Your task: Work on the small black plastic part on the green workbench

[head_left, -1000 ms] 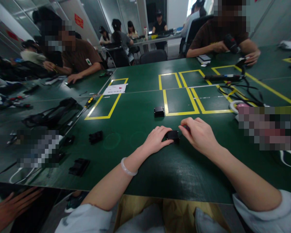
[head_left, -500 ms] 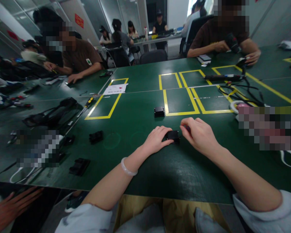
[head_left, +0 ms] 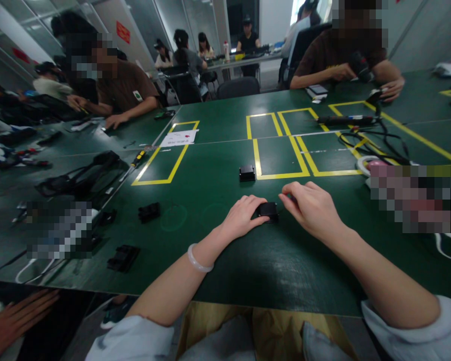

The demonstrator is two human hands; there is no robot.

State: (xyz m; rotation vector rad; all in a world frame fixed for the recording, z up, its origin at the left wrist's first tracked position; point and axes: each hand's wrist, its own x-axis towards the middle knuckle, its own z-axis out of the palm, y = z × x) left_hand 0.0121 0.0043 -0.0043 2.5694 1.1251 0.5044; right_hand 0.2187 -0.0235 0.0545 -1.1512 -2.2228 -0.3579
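Note:
A small black rectangular block (head_left: 269, 211) lies on the green table (head_left: 225, 271), gripped at its left end between the thumb and fingers of my left hand (head_left: 242, 216). Just right of the block, my right hand (head_left: 311, 205) hovers with thumb and fingers curled together. Whatever is in that pinch, if anything, is too small or hidden to make out. A similar black block (head_left: 247, 173) sits farther back, beside a yellow tape outline, touched by neither hand.
Black parts (head_left: 123, 257) and a smaller black piece (head_left: 149, 212) lie to the left. A yellow-handled screwdriver (head_left: 138, 159) rests farther back. An electric screwdriver (head_left: 348, 120) with coiled cable is at right. A co-worker's hand (head_left: 26, 316) shows at lower left; others sit across the table.
My right hand has shifted slightly right, its fingertips still near the block. My left hand and the block stay in place. The co-worker's hand at lower left has moved a little left.

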